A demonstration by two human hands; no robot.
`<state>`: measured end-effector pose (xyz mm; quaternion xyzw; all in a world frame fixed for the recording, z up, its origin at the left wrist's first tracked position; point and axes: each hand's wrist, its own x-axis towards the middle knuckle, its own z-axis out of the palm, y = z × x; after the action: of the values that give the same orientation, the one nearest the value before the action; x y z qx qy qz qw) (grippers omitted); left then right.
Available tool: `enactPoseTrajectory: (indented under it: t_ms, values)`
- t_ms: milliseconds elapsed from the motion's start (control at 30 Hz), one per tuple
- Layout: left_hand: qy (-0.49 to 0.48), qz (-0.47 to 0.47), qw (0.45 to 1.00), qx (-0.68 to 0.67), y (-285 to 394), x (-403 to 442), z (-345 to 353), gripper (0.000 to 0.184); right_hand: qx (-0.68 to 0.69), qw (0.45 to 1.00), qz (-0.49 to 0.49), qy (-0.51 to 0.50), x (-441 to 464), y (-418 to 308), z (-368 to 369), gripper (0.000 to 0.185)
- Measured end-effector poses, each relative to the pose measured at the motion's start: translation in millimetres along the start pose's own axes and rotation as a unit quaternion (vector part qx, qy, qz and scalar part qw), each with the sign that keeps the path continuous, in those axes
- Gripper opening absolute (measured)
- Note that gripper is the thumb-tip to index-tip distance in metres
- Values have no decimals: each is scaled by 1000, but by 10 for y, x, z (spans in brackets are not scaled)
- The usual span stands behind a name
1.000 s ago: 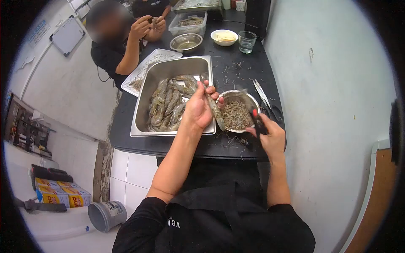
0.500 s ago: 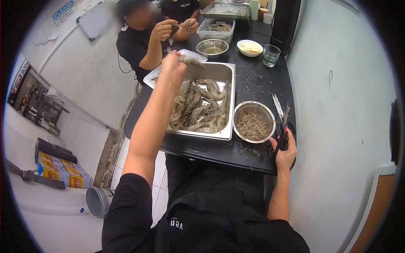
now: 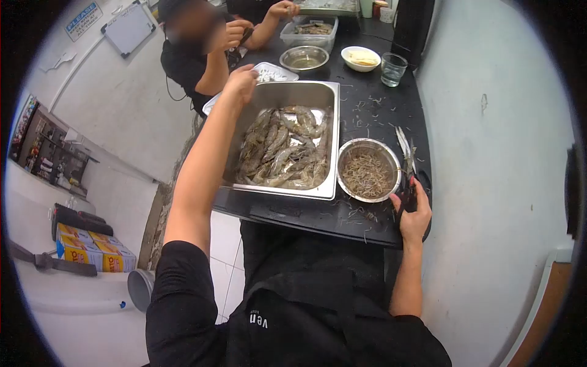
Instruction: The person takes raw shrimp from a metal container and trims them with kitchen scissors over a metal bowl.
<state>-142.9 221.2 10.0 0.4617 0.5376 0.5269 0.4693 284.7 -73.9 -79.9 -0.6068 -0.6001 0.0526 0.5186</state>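
Note:
My left hand [image 3: 243, 85] is raised over the far left corner of a steel pan [image 3: 335, 144], beside a white tray [image 3: 273, 72]. Its fingers look curled, and whatever they may hold is hidden. Several raw grey shrimp [image 3: 278, 144] lie in the pan. My right hand [image 3: 416, 214] is closed around the dark handles of scissors [image 3: 409, 183], blades pointing away from me. Left of the scissors stands a round metal bowl [image 3: 343, 186] full of thin brownish shrimp trimmings [image 3: 369, 174]. Another silver blade [image 3: 402, 140] lies just beyond the scissors.
Across the table, a person in black [image 3: 195, 67] has both hands raised. Toward the back are a metal bowl [image 3: 304, 59], a plastic tub of shrimp [image 3: 330, 44], a white bowl [image 3: 361, 59] and a glass [image 3: 393, 70]. Loose trimmings dot the black table [image 3: 373, 104]. A wall [image 3: 489, 153] borders the right side.
My left hand has moved slightly left, and the shrimp seen in it earlier no longer shows. My right hand stays on the scissors. The camera view has shifted a little.

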Motion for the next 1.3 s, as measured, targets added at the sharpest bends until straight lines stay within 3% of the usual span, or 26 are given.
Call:
enactPoseTrajectory:
  t_ms: [33, 167, 233, 300, 333, 433, 467, 500, 567, 633, 700, 833, 900, 967, 1033, 1067, 1233, 1300]
  values:
    - [-8, 27, 999, 19, 164, -340, 204, 34, 0, 1000, 14, 0, 8, 6, 13, 60]
    - [-254, 131, 921, 264, 144, -750, 336, 30, -8, 1000, 1, 6, 26, -57, 7, 60]
    - [-271, 203, 821, 459, 97, -892, 550, 25, 3, 1000, -4, 15, 49, -64, 22, 60]
    - [-227, 161, 814, 510, 102, -985, 703, 21, -1, 1000, 1, -1, 12, -20, 11, 61]
    - [-223, 214, 786, 536, -35, -847, 706, 22, 1, 1000, 1, 1, 14, -28, 14, 61]
    - [-225, 239, 749, 576, -280, -552, 718, 22, -18, 999, 29, -32, 25, -77, -36, 59]
    - [-216, 186, 743, 606, -332, -492, 749, 23, -15, 999, 35, -35, 30, -65, -34, 60]
    - [-213, 191, 742, 606, -292, -531, 820, 23, -14, 999, 32, -31, 29, -53, -40, 60]
    - [-125, 39, 720, 682, -221, -682, 965, 27, 1, 997, 60, -48, 23, -18, -45, 60]
    - [-130, -6, 695, 707, -335, -647, 1038, 46, 11, 998, 48, -41, 25, 14, -35, 61]
    - [-154, -32, 671, 725, -350, -671, 1138, 51, 12, 998, 44, -34, 32, -10, -31, 62]
    - [-150, -31, 666, 730, -373, -699, 1246, 54, 5, 998, 50, -36, 29, -25, -54, 63]
    - [-123, -70, 697, 703, -401, -674, 1271, 59, 10, 998, 55, -33, 27, 16, -29, 63]
    - [-136, -100, 716, 677, -419, -602, 1274, 60, 9, 1000, 1, 3, 29, 44, 1, 63]
    - [-148, -132, 734, 649, -513, -544, 1264, 62, 8, 999, 34, -22, 35, -2, -46, 62]
    - [-141, -112, 741, 647, -580, -535, 1277, 64, 5, 997, 66, -49, 37, -24, -62, 62]
    - [-159, -58, 745, 645, -598, -556, 1342, 64, 1, 998, 44, -38, 32, -5, -41, 62]
    - [-99, -16, 756, 647, -612, -583, 1369, 60, 4, 998, 44, -34, 36, -4, -47, 62]
